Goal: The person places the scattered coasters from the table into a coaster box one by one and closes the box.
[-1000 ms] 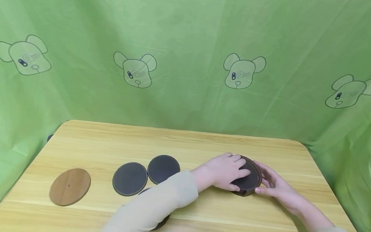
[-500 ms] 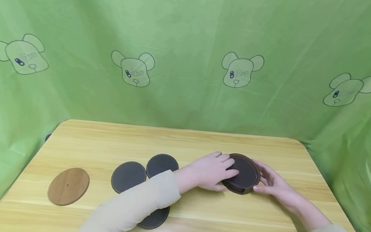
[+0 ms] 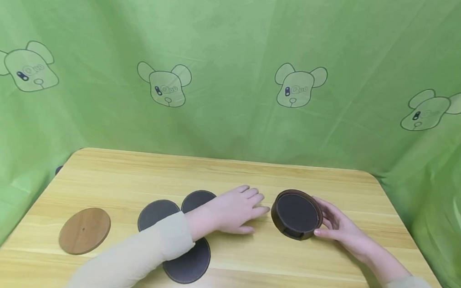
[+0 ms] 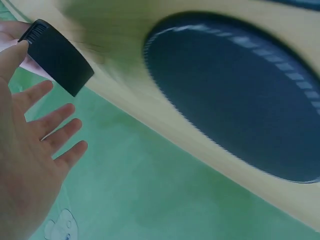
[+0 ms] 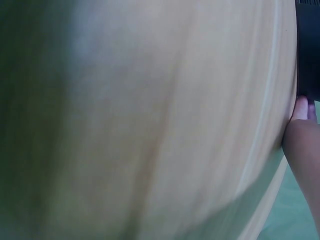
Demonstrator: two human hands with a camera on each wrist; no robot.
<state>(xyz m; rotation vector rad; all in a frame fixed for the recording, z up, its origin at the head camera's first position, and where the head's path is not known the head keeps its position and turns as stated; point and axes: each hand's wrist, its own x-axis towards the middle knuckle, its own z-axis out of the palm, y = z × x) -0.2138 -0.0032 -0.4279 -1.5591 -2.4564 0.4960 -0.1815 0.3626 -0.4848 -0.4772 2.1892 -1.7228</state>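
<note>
green printed cloth (image 3: 223,129) hangs behind a pale wood-grain table (image 3: 243,282). the left hand (image 3: 236,211) has its fingers spread, holding nothing — the right hand (image 3: 340,227) curls round the right side of a dark brown, round holder (image 3: 277,222), right of centre. farther left lie three black, round, stitched discs (image 3: 188,262) and a brown, round wooden disc (image 3: 85,231).

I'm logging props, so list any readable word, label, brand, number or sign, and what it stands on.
"Q…", the rest too faint to read: three printed animal heads on the green curtain.
Rightmost printed head: lettering too faint to read.
Black discs, wooden disc, round holder: no readable text.
</note>
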